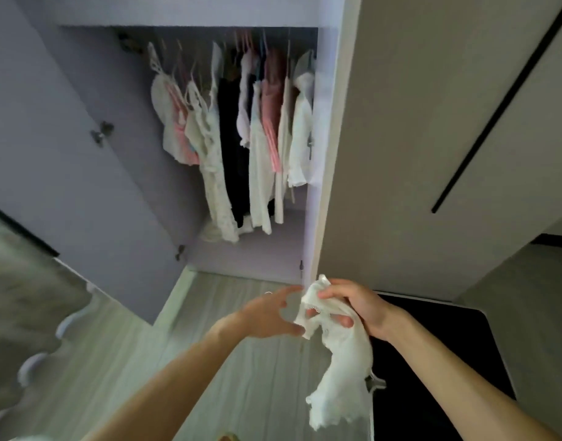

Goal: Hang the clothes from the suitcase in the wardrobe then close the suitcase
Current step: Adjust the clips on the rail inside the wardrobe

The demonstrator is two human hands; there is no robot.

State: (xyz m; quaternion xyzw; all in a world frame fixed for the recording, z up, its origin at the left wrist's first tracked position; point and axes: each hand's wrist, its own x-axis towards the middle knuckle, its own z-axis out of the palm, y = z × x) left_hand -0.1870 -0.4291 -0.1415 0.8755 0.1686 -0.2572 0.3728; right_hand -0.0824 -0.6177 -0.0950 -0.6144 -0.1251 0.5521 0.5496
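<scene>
My right hand (352, 308) grips the top of a small white garment (340, 370), which hangs down crumpled below the fingers. My left hand (270, 316) is beside it on the left, fingers spread and loosely bent, the thumb tip close to the fabric's edge. Straight ahead the wardrobe (190, 17) stands open, with several white, pink and dark clothes (238, 138) hanging from its rail. The suitcase (432, 361) shows as a dark shape at the lower right, partly hidden behind my right arm and the garment.
The open left wardrobe door (66, 173) swings out toward me. A closed beige door panel (416, 138) with a black handle strip is on the right. Pale wood floor (216, 393) lies below my arms. A grey bedspread (18, 307) fills the lower left.
</scene>
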